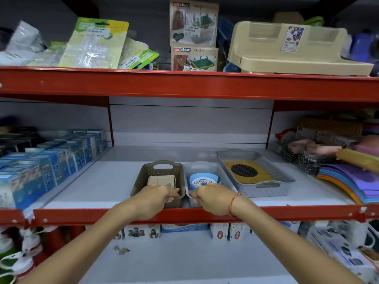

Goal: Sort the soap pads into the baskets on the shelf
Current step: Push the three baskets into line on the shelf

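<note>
Three baskets stand side by side on the middle shelf. The brown basket (162, 167) holds beige square soap pads (162, 180). My left hand (152, 198) grips its near rim. Right of it, the small light grey basket (202, 167) holds a round blue soap pad (203, 181) with a patterned white centre. My right hand (213, 198), a red thread on the wrist, grips that basket's near rim. A wider grey basket (264, 187) further right holds a yellow pad (249, 172) with a black mesh circle.
Blue boxes (47, 165) line the shelf's left side. Wire baskets and coloured mats (348, 177) fill the right. The red shelf lip (184, 216) runs under my wrists. The upper shelf carries packets and a beige tray (293, 48). Boxes sit on the lower shelf.
</note>
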Demonstrator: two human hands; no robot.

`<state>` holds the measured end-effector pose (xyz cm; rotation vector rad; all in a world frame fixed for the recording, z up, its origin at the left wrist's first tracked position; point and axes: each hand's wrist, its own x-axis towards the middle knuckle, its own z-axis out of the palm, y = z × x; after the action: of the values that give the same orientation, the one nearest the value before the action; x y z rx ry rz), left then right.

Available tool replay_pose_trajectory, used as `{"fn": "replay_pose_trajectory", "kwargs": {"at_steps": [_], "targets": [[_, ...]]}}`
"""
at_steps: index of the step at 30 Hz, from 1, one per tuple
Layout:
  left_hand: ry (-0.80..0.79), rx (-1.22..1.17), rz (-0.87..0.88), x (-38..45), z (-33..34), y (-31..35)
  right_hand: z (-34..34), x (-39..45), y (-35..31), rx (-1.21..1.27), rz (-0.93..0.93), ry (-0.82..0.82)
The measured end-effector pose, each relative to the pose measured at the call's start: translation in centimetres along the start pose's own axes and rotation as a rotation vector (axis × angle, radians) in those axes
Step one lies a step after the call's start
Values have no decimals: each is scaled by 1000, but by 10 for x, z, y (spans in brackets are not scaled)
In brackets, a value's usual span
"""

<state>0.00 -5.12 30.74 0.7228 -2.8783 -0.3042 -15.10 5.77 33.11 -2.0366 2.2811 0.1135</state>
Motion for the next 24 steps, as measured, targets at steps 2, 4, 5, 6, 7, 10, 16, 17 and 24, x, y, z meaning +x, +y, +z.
{"fn": "replay_pose_trajectory", "kwargs": {"at_steps": [2, 4, 5, 6, 7, 10, 16, 17, 24], "targets": [[-2, -9, -29, 0, 2, -3, 1, 1, -2, -16, 0, 9], [-4, -9, -57, -2, 3, -2, 3, 0, -2, -13, 2, 13], [-5, -11, -67, -3, 3, 0, 3, -1, -3, -9, 1, 14], [-13, -19, -85, -3, 3, 1, 4, -1, -1, 7, -2, 15], [-27, -37, -107, -4, 3, 2, 4, -3, 0, 47, -11, 25], [-66, -52, -173, -4, 3, 5, -2, -13, 13, 206, -19, 144], [0, -15, -132, -8, 7, 32, -2, -23, 85, 134, 351, 343], [3, 16, -112, -9, 9, 37, 2, -26, 90, 122, 376, 292], [-1, 110, -126, -17, 21, 62, 22, -41, 90, 41, 342, 265]]}}
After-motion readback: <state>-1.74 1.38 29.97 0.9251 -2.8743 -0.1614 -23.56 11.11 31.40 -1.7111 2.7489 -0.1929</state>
